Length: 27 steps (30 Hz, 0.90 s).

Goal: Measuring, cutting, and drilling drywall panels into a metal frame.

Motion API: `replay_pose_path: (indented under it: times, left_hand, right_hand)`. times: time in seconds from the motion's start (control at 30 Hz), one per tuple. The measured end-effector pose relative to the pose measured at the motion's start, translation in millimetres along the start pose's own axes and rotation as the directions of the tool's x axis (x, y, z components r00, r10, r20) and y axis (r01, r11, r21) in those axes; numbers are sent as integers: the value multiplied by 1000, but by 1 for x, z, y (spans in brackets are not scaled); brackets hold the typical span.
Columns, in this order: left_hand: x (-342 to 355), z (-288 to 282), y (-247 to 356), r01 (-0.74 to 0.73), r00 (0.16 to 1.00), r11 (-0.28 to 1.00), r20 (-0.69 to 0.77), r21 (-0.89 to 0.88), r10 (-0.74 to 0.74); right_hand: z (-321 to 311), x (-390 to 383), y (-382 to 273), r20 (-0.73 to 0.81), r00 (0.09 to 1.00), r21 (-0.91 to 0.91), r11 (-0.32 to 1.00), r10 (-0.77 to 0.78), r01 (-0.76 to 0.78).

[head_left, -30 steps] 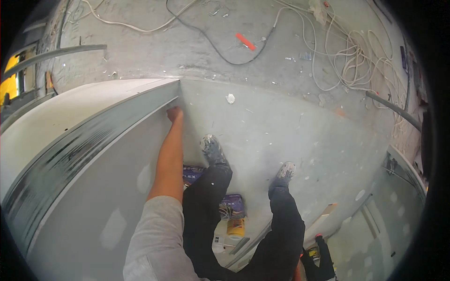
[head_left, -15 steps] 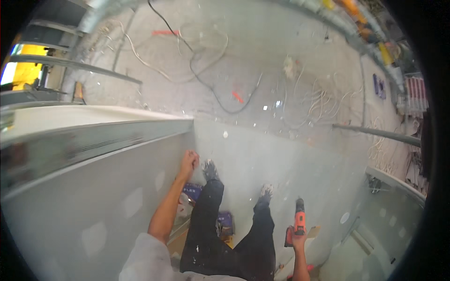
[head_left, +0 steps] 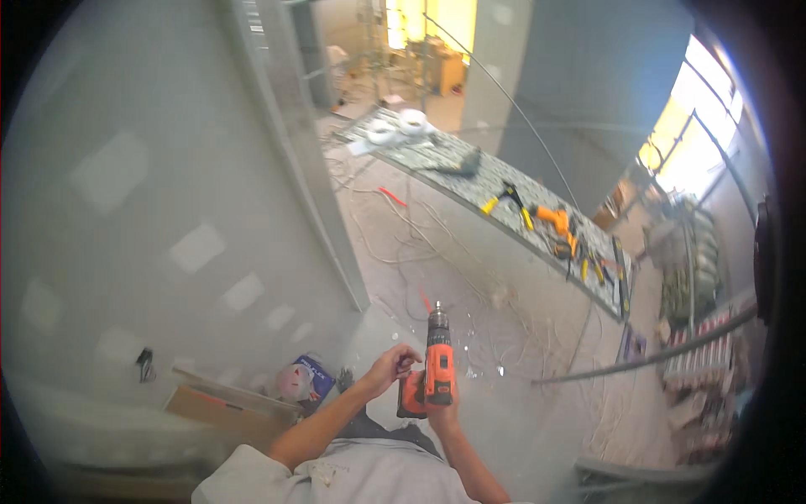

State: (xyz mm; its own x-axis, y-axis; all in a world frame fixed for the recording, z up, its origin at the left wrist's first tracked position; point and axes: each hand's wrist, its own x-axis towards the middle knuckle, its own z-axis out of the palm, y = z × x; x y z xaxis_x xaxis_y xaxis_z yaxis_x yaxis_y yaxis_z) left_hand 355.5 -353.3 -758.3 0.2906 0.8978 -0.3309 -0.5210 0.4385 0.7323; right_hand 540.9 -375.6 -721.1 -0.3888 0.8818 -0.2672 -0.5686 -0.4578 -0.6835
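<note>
Head view: red-black cordless drill (head_left: 440,370) near five o'clock, right hand (head_left: 442,414) wrapped around it; left hand (head_left: 389,368) just beside, fingers (head_left: 406,354) curled, whether holding anything unclear. Seven o'clock: white-lettered blue package (head_left: 321,383), contents hidden.

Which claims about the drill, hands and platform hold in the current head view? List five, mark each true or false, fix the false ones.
1. The right grip holds a red-orange and black cordless drill. True.
2. The drill's chuck points back at the person's body. False: it points away, toward the top of the picture.
3. The left grip is to the left of the drill's body. True.
4. Two white tape rolls sit on the speckled work platform. True.
5. The orange power tool lies on the floor. False: it lies on the work platform.
</note>
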Motion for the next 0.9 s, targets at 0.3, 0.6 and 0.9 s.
replay_pose_path:
  times: [0.3, 0.6, 0.9]
  left_hand:
    - [-99, 63, 63, -264, 951, 927, -233, -267, 204]
    - [-154, 78, 76, -307, 779, 876, -430, 372, 456]
    - [-162, 24, 61, -132, 700, 528, -299, 839, 649]
  right_hand:
    - [93, -43, 5, 116, 992, -476, 880, 47, 14]
    - [135, -3, 41, 353, 757, 260, 720, 549, -643]
    - [137, 5, 88, 404, 725, 390, 612, 557, -688]
